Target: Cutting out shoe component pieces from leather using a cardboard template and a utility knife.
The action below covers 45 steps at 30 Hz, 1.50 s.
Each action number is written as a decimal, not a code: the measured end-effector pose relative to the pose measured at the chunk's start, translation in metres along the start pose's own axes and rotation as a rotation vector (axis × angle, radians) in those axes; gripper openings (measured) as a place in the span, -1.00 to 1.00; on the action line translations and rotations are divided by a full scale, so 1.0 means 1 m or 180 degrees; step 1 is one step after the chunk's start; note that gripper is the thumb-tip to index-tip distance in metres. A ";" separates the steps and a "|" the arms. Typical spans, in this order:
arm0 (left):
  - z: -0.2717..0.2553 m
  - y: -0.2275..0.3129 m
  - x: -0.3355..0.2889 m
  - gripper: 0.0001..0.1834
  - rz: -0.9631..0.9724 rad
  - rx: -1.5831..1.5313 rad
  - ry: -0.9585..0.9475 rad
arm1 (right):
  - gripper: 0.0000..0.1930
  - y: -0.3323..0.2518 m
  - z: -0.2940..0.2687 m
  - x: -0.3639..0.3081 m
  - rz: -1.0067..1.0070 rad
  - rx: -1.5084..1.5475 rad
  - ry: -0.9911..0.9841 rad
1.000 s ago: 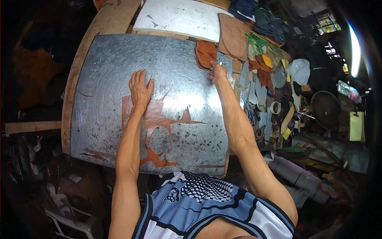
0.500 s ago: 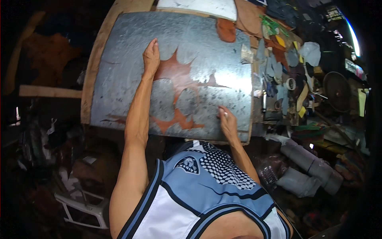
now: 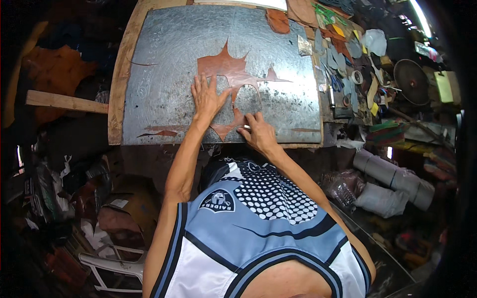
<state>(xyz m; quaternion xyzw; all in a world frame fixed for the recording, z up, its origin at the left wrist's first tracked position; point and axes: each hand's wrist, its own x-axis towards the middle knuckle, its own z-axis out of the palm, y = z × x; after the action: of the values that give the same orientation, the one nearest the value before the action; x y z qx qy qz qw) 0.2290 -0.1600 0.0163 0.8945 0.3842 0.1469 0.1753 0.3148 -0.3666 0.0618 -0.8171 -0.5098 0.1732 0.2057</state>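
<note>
Leather piece (image 3: 226, 69) — left hand (image 3: 207, 97) flat, right hand (image 3: 258, 131) gripping tool

Right of the hands: scissors (image 3: 336, 82), tape roll (image 3: 356, 77), leather scraps (image 3: 278, 21).
Left: wooden plank (image 3: 64, 102).
Lower left: white plastic chair (image 3: 112, 265).

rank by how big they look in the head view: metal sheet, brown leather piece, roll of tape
1. metal sheet, far the largest
2. brown leather piece, lying on the sheet
3. roll of tape, smallest, among the clutter on the right

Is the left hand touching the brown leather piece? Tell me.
Touching. The head view shows the left hand pressed flat, fingers spread, on the brown leather piece lying on the metal sheet.
</note>
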 end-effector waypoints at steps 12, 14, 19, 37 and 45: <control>0.012 -0.004 -0.021 -0.26 0.0770 -0.0042 -0.0411 | -0.80 -0.016 0.014 -0.041 -0.0177 0.0715 -0.0690; 0.012 0.007 -0.026 -0.28 0.0699 -0.0043 -0.0371 | -0.75 -0.018 -0.001 -0.046 0.0176 0.1801 -0.0873; 0.007 0.029 -0.044 -0.32 0.0146 0.0355 -0.0233 | -0.74 0.002 -0.044 -0.028 -0.0084 0.2102 -0.0102; -0.025 0.068 -0.044 -0.56 0.0401 0.0298 0.0044 | -0.57 0.315 -0.132 0.037 0.1561 -0.0877 0.1337; -0.043 0.096 -0.052 -0.69 -0.1031 -0.0334 0.0183 | -0.49 0.293 -0.139 0.072 0.1391 0.0820 0.1511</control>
<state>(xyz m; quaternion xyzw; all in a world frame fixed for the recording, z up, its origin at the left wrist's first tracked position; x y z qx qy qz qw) 0.2385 -0.2512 0.0893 0.8059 0.5200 0.1621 0.2321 0.6369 -0.4398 0.0248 -0.8918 -0.2348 0.0812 0.3781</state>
